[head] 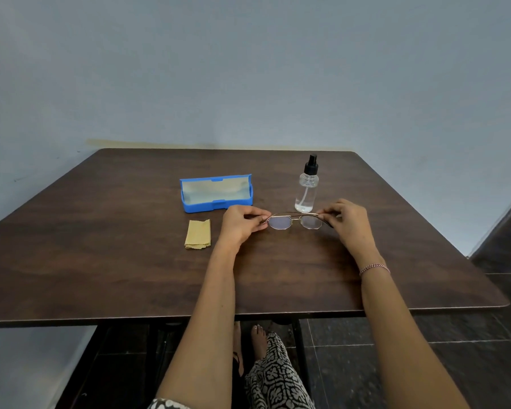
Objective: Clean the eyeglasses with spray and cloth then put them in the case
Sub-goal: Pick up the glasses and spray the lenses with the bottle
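1. Head view: both hands pinch the eyeglasses (295, 221) w/ fingertips, left hand (242, 224) closed on the left end of the frame, right hand (347, 221) closed on the right end; lenses face the wearer, held near the table (101, 261).
2. Judged step: steadying glasses before spraying. Do it well by keeping fingers on frame only, off the lenses; free one hand for the spray bottle (306, 187).
3. Rel. positions: bottle upright just behind glasses; yellow cloth (198, 234) folded, left of left hand; blue case (216, 192) open, behind the cloth.
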A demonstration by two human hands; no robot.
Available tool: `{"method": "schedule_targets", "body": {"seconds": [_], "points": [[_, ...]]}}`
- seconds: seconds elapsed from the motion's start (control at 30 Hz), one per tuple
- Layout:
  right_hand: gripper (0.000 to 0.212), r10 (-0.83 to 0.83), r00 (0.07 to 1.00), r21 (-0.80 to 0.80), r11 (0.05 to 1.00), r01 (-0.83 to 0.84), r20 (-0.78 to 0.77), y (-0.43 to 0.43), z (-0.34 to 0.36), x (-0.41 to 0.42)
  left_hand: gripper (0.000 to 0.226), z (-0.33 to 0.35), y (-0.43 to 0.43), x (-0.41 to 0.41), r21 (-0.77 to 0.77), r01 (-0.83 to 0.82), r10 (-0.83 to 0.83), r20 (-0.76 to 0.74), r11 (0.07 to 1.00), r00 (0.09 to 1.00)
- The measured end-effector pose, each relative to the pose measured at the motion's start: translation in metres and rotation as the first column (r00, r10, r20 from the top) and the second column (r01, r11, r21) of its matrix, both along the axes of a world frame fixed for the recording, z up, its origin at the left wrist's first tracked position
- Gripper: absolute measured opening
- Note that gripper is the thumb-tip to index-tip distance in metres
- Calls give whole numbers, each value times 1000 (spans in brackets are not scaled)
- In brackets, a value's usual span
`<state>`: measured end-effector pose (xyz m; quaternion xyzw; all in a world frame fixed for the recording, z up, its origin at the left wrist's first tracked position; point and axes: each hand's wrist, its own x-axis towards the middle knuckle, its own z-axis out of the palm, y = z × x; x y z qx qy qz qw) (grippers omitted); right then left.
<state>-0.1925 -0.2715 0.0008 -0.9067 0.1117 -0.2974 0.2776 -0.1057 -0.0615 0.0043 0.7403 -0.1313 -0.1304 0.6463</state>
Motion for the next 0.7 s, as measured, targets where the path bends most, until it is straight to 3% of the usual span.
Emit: {"method": "schedule_targets", "body": {"seconds": [0.07,0.2,0.33,0.43,0.53,0.7], "points": [[6,2,999,63,998,-5,38,0,1,-1,21,1,1,1,-35,6,-8,-50,999,999],[7,13,995,189,982,-32,99,3,4,-2,20,2,1,-3,-26,-6,7,16,1000,1000],[5,0,986,439,895,-74,166,7,6,-3,18,1,-1,-1,66,-53,45,129,996,991],[15,1,982,562,820,-108,186,6,6,-3,14,-2,-3,0,182,-122,67,283,976,957],[20,35,985,586,800,-129,169,7,6,-3,13,-3,-3,-3,248,-206,73,456,947,887],[18,29,980,612,778,-146,197,10,8,-4,14,-2,-7,-9,271,-307,91,597,912,797]]}}
